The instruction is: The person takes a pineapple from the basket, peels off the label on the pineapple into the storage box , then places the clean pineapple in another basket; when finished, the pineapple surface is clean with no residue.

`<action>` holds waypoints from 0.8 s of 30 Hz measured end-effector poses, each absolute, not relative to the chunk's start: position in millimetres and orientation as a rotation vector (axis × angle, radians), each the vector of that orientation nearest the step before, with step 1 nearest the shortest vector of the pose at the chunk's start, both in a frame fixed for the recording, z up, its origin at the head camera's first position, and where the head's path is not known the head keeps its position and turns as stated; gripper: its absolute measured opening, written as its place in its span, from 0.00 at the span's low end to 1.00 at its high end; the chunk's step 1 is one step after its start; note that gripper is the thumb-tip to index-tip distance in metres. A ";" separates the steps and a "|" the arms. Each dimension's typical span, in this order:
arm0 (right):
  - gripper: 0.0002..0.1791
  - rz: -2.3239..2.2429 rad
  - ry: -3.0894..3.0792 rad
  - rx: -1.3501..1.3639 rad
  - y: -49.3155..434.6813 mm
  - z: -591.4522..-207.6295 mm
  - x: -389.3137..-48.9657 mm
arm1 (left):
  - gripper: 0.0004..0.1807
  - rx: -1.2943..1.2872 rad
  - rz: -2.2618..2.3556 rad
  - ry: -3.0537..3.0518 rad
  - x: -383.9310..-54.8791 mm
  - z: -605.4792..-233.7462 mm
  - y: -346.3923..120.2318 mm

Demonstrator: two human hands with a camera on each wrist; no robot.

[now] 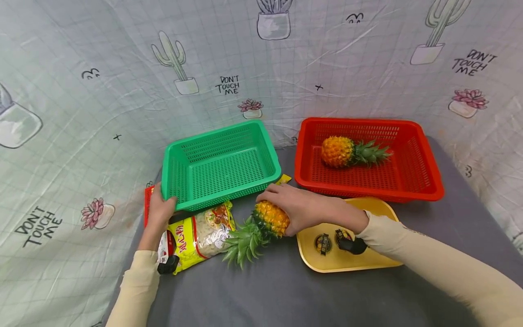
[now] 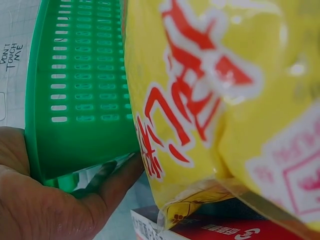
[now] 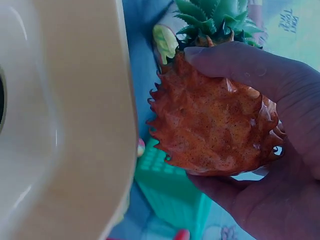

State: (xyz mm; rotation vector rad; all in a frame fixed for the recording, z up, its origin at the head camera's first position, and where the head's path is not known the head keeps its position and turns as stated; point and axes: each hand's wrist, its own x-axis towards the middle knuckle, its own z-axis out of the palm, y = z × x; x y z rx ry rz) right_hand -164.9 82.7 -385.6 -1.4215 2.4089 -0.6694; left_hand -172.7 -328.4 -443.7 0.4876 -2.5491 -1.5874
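My right hand (image 1: 292, 204) grips an orange pineapple (image 1: 271, 219) by its body, fingers curled over it, leafy crown pointing to the lower left. The right wrist view shows the spiky pineapple (image 3: 215, 120) between thumb and fingers. With my left hand (image 1: 160, 206) I hold the near left corner of a green plastic basket (image 1: 229, 171); in the left wrist view the thumb and fingers wrap its rim. A yellow food packet (image 1: 200, 234) lies just right of the left hand, below the basket. The underside of the held pineapple is hidden in the head view.
A red basket (image 1: 429, 181) at the back right contains another pineapple (image 1: 337, 151). Under my right forearm lies a yellow tray (image 1: 310, 259) with round dark labels. Red packaging (image 1: 148, 204) is left of the green basket. A patterned cloth (image 1: 212, 54) hangs behind the grey table (image 1: 253, 299).
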 end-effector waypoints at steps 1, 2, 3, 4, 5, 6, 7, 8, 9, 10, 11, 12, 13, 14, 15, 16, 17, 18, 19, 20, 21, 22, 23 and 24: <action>0.51 -0.693 2.413 -1.425 86.9 -383.7 -165.4 | 0.39 0.488 -1.578 -2.557 -173.3 -443.7 -328.2; 0.51 -0.717 2.418 -1.424 91.4 -382.1 -165.8 | 0.39 0.489 -1.571 -2.564 -173.5 -443.4 -327.9; 0.51 -0.740 2.420 -1.416 95.7 -379.9 -165.9 | 0.39 0.489 -1.563 -2.569 -173.7 -443.1 -327.6; 0.51 -0.759 2.423 -1.404 99.9 -377.7 -166.1 | 0.39 0.490 -1.555 -2.575 -173.9 -442.9 -327.5; 0.51 -0.774 2.426 -1.392 103.8 -374.9 -166.0 | 0.39 0.492 -1.544 -2.582 -174.0 -443.0 -327.6; 0.51 -0.784 2.432 -1.379 107.6 -372.0 -165.9 | 0.39 0.493 -1.539 -2.583 -174.0 -442.6 -327.4; 0.51 -0.797 2.434 -1.365 111.3 -368.8 -165.6 | 0.39 0.497 -1.535 -2.586 -173.7 -442.4 -327.2; 0.51 -0.808 2.437 -1.354 114.8 -365.4 -165.2 | 0.39 0.501 -1.534 -2.586 -173.4 -442.3 -327.2; 0.51 -0.816 2.441 -1.345 118.2 -361.6 -164.7 | 0.39 0.505 -1.533 -2.586 -173.2 -442.4 -327.2; 0.51 -0.826 2.449 -1.342 121.8 -357.8 -164.3 | 0.39 0.506 -1.534 -2.584 -173.1 -442.3 -327.2; 0.50 -0.833 2.458 -1.341 125.6 -353.9 -164.0 | 0.39 0.507 -1.535 -2.584 -172.8 -442.4 -327.1; 0.50 -0.842 2.470 -1.338 129.7 -350.1 -163.8 | 0.39 0.507 -1.537 -2.584 -172.5 -442.3 -326.9; 0.50 -0.848 2.484 -1.337 133.8 -346.4 -163.9 | 0.39 0.509 -1.536 -2.585 -172.4 -442.4 -326.9; 0.50 -0.856 2.498 -1.333 138.0 -343.3 -164.4 | 0.39 0.511 -1.535 -2.585 -172.2 -442.5 -327.0; 0.50 -0.860 2.515 -1.323 142.5 -340.2 -165.0 | 0.39 0.513 -1.532 -2.587 -172.1 -442.6 -327.0; 0.51 -0.860 2.531 -1.312 146.9 -337.4 -166.0 | 0.39 0.515 -1.529 -2.589 -171.8 -442.6 -327.0; 0.51 -0.861 2.546 -1.296 151.3 -334.9 -167.1 | 0.39 0.518 -1.526 -2.590 -171.7 -442.7 -327.2; 0.50 -0.860 2.560 -1.282 155.7 -332.8 -168.5 | 0.39 0.520 -1.523 -2.589 -171.6 -442.8 -327.6; 0.50 -0.858 2.574 -1.268 160.0 -331.0 -170.2 | 0.39 0.522 -1.521 -2.588 -171.6 -443.0 -327.9; 0.50 -0.858 2.586 -1.252 164.5 -329.7 -172.2 | 0.39 0.522 -1.520 -2.588 -171.6 -443.1 -328.1; 0.50 -0.853 2.599 -1.237 168.9 -328.2 -174.1 | 0.39 0.521 -1.519 -2.588 -171.7 -443.3 -328.4; 0.50 -0.847 2.612 -1.227 173.4 -327.1 -176.4 | 0.39 0.518 -1.522 -2.585 -171.9 -443.6 -328.7; 0.49 -0.842 2.626 -1.215 178.0 -326.3 -178.7 | 0.39 0.516 -1.525 -2.583 -172.0 -443.9 -328.8; 0.49 -0.833 2.642 -1.206 182.3 -325.6 -181.0 | 0.39 0.514 -1.527 -2.583 -172.1 -444.1 -328.7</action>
